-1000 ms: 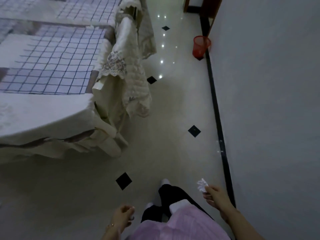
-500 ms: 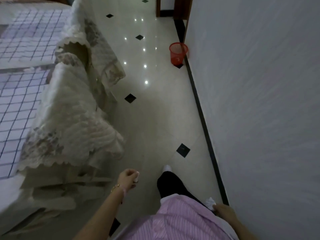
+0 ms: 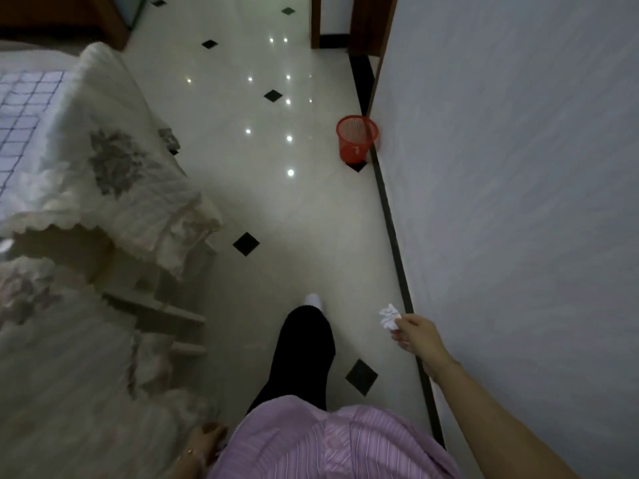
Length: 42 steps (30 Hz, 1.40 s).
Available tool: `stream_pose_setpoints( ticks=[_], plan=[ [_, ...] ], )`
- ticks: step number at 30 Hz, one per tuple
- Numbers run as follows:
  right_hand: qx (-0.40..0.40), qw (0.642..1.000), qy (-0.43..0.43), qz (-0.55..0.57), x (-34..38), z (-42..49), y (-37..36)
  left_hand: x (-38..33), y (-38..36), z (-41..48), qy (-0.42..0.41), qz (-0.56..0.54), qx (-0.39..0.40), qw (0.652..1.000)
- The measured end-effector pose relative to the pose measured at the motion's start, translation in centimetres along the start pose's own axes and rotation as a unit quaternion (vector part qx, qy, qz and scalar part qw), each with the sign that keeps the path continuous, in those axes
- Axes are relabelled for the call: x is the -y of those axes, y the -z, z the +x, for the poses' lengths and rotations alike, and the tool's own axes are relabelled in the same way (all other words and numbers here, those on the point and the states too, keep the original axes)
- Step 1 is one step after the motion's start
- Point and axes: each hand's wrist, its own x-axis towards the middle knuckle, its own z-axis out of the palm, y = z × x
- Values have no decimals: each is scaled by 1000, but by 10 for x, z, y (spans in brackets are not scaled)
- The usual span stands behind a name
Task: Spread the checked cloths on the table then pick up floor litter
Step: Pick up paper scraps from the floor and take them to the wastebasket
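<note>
Ok so the litter half looks well underway. Left hand (image 3: 206,440) is right down at the bottom edge against the shirt (image 3: 311,444). The fingers look a bit curled, but honestly can't tell if it's holding anything. Right hand (image 3: 415,335) is out in front by the wall (image 3: 518,202), pinching a crumpled paper (image 3: 389,316) at the fingertips, off the floor (image 3: 276,209). So that scrap is picked up, just not binned yet.

Over on the left, a checked cloth (image 3: 24,126) is lying flat on the surface (image 3: 27,62), so I'd call the spreading part done, at least for the bit that's in shot. The rest of the surface is cut off. I don't spot any other scraps on the floor ahead, though it's dim and glossy with light spots, so don't quote me.

Room to move: it's a lane. Chair covers (image 3: 114,174) bulge out on the left near the leg (image 3: 304,350), and the wall with its dark skirting (image 3: 394,243) runs along the right. The middle is open tile. The red bin (image 3: 356,138) sits farther up, tight to the skirting, so I'd guess it's a straight walk hugging the right side. Beyond that there's a doorway (image 3: 332,19).
</note>
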Motion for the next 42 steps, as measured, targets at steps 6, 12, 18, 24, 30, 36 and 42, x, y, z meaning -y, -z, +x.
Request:
stream_pose_setpoints(
  ticks=[6,12,18,24,30,36,42],
  plan=[
    [-11,996,-79,-41,66,81,-1,-168,-4,71,-32,53,27,998],
    [-20,991,-108,-72,129,140,6,-388,-24,118,-120,-9,48,992],
    [-27,988,-149,-22,219,248,-2,-549,-58,170,-158,-56,102,980],
    [-4,993,-111,-26,355,374,-22,-616,-73,223,-29,-31,53,998],
    [-10,999,-53,-5,498,479,-27,-718,-55,268,38,4,13,999],
    [-42,992,-67,100,584,564,-40,-882,-116,316,-16,69,93,993],
    [-104,952,-151,246,606,662,-62,-1045,-234,368,-66,47,203,976]
  ],
)
